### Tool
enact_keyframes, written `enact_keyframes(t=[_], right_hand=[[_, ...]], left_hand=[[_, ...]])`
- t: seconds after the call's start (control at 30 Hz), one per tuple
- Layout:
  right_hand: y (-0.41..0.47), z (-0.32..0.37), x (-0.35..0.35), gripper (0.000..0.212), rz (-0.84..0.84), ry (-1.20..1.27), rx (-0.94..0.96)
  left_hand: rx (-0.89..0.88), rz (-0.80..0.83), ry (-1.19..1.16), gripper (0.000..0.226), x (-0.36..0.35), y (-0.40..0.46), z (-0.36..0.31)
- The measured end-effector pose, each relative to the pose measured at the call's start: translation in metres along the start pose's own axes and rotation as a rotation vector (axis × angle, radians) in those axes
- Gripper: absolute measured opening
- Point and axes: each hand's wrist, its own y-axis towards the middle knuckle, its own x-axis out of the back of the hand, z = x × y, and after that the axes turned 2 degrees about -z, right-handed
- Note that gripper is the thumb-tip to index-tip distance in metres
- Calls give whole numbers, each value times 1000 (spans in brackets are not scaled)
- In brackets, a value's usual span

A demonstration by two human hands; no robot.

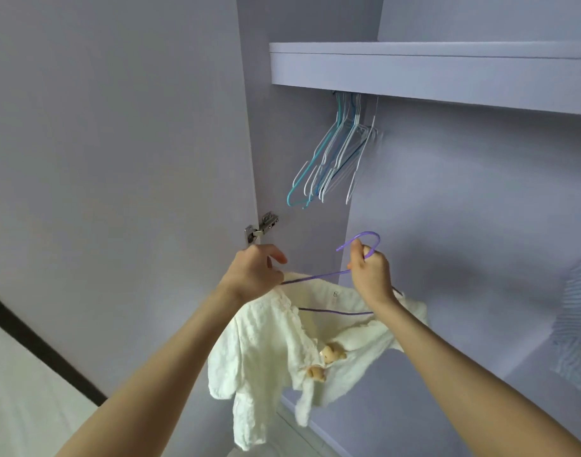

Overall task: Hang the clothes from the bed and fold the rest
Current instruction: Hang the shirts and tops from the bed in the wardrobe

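You are at the hanging step: the wardrobe [447,199] stands open before you, its door [118,143] swung out to the left on its hinge [262,226], and the shelf [431,74] caps the bay. Under the shelf's left end, the empty hangers [332,153] bunch tightly, so the rail itself is hidden behind the shelf's front edge, and you will likely have to find it by feel. Right of that bunch the bay is open, with only a striped garment [576,324] at the far right, well apart. Below the shelf and in front of the bay, the cream baby garment [282,344] droops from the purple hanger [315,276], sleeves dangling, a small teddy motif on its front. Your right hand [370,273] is curled round the hanger's neck just under the hook; your left hand [256,272] pinches the garment's shoulder at the hanger's left end. Next, I judge, lift the hook up past the shelf lip, right of the bunch, keeping the sleeves off the hinge.
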Motion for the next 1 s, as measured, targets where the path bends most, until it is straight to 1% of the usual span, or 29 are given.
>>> enact_keyframes(t=[0.07, 0.13, 0.2, 0.27, 0.33, 0.4, 0.47, 0.53, 0.57, 0.63, 0.7, 0.73, 0.77, 0.83, 0.93, 1.0], right_hand=[[2, -2, 2, 51, -64, 81, -89], [3, -3, 4, 50, -77, 113, -123], [4, -1, 3, 50, -71, 137, -118], [3, 5, 1, 50, -60, 151, -101], [3, 14, -2, 49, -47, 156, -73], [2, 23, -1, 47, -10, 172, -23], [-2, 28, 6, 36, 108, 224, 62], [-5, 26, 18, 14, 255, 250, 177], [-5, 20, 27, 9, 272, 201, 232], [-1, -2, 50, 28, 181, 22, 291], [5, -30, 74, 45, 105, -231, 251], [7, -42, 84, 47, 121, -363, 208], [9, -53, 93, 44, 155, -481, 179], [10, -65, 104, 32, 202, -623, 212], [4, -67, 120, 22, 226, -693, 293], [-1, -70, 135, 19, 252, -763, 297]], left_hand=[[4, 99, 138, 38, -1, -3, 8], [-36, 65, 331, 45, -3, -6, 18], [-125, -2, 405, 43, -4, -10, 22], [-221, -16, 414, 38, -7, -12, 23], [-291, -64, 408, 30, -11, -11, 21], [-303, -127, 360, 27, -13, -10, 20], [-294, -179, 262, 24, -12, -8, 23], [-301, -259, 176, 19, -9, -9, 29], [-304, -288, 143, 17, -7, -9, 33], [-309, -324, 97, 16, -5, -9, 41], [-283, -354, 59, 17, -4, -8, 46], [-262, -372, 40, 17, -4, -7, 47], [-249, -389, 26, 17, -5, -6, 48], [-253, -413, 14, 16, -6, -2, 47], [-254, -406, -7, 16, -14, 9, 40], [-281, -361, -27, 15, -24, 19, 32]])
